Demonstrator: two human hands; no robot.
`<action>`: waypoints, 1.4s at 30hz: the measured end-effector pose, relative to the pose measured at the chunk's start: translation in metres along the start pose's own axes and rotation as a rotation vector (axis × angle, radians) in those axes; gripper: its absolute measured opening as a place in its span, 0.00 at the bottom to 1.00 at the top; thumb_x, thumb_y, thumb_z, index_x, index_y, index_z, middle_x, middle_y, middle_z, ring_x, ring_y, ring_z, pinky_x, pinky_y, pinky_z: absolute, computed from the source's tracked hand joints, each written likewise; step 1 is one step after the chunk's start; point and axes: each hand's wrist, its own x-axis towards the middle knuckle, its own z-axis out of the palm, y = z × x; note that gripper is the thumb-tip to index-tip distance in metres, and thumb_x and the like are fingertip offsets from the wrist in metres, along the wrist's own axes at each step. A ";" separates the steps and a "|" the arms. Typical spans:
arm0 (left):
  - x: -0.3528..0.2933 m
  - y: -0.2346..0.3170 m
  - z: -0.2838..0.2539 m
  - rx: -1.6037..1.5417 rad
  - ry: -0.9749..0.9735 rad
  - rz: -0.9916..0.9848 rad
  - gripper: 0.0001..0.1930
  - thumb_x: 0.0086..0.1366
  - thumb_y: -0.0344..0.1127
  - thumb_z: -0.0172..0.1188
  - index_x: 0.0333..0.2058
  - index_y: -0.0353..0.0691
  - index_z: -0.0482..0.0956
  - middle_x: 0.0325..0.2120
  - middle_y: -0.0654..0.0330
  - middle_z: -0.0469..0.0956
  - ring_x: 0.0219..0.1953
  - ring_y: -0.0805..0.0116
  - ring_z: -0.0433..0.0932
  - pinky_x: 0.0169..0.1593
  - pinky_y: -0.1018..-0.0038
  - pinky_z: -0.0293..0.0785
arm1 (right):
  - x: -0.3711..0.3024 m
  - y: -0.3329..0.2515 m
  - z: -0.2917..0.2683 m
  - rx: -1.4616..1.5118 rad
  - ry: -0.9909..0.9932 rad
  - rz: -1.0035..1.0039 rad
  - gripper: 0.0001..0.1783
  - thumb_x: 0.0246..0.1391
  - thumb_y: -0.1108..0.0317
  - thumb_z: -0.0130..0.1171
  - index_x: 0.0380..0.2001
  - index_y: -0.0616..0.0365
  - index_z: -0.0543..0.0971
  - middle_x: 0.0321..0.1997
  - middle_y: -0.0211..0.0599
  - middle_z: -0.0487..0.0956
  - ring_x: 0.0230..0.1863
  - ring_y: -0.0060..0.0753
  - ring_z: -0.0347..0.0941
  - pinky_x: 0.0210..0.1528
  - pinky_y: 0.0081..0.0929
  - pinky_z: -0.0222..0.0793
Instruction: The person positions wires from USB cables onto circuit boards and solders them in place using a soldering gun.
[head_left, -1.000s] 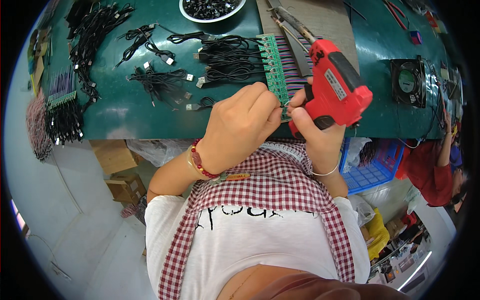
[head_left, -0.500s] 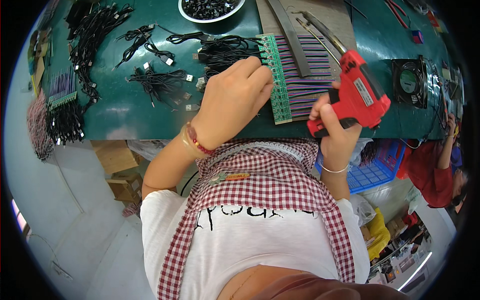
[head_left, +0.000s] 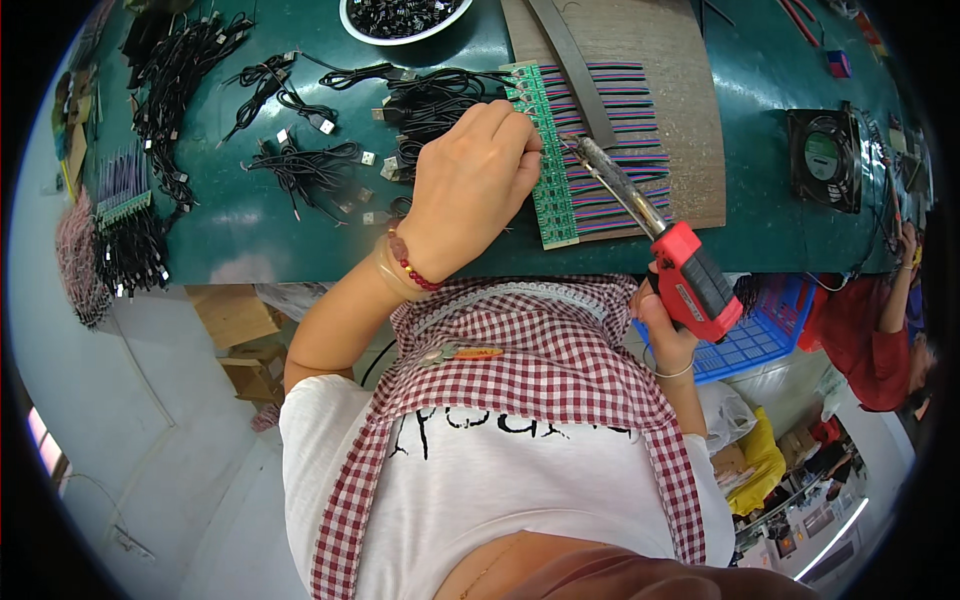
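My left hand [head_left: 468, 185] is closed at the left edge of a strip of green circuit boards [head_left: 556, 205], its fingertips pinched together. Whatever it pinches is too small or hidden to make out. In my right hand [head_left: 668, 325] is a red and black soldering gun [head_left: 697, 278], gripped by the handle. The gun's long metal barrel points up and left, its tip over the strip close to my left fingers. Black USB cables [head_left: 435, 105] run to the strip's left side; multicoloured wires [head_left: 625, 165] extend from its right. A grey metal bar [head_left: 578, 75] lies across those wires.
Under the strip and wires is a brown board [head_left: 695, 140]. Loose USB cables [head_left: 305, 172] lie to the left, with a white bowl [head_left: 402, 41] of small black parts behind. A black fan [head_left: 822, 165] stands right. Beyond the blue crate [head_left: 742, 362], a person in red [head_left: 862, 345] sits.
The soldering gun has swung down and toward me, and its tip has come left onto the strip beside my left fingers. My left hand stays nearly in place, still closed.
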 end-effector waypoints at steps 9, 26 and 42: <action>-0.001 0.001 0.001 0.014 -0.008 -0.007 0.06 0.49 0.26 0.60 0.26 0.39 0.72 0.24 0.62 0.72 0.29 0.63 0.74 0.28 0.70 0.70 | -0.006 0.001 0.000 -0.023 0.046 0.154 0.10 0.45 0.77 0.62 0.33 0.61 0.76 0.29 0.32 0.74 0.27 0.25 0.69 0.31 0.24 0.65; 0.002 0.004 -0.001 0.076 -0.034 0.005 0.06 0.48 0.26 0.60 0.25 0.39 0.72 0.24 0.62 0.71 0.29 0.63 0.74 0.29 0.71 0.72 | -0.010 0.003 -0.003 -0.029 0.070 0.047 0.14 0.44 0.80 0.60 0.38 0.64 0.76 0.30 0.34 0.76 0.29 0.26 0.71 0.33 0.25 0.67; 0.008 0.004 -0.005 0.068 -0.115 -0.020 0.05 0.50 0.27 0.58 0.25 0.39 0.71 0.23 0.60 0.71 0.27 0.61 0.74 0.29 0.68 0.71 | -0.016 0.000 0.001 -0.082 0.071 0.118 0.12 0.40 0.77 0.62 0.32 0.62 0.77 0.29 0.37 0.75 0.28 0.33 0.72 0.31 0.26 0.66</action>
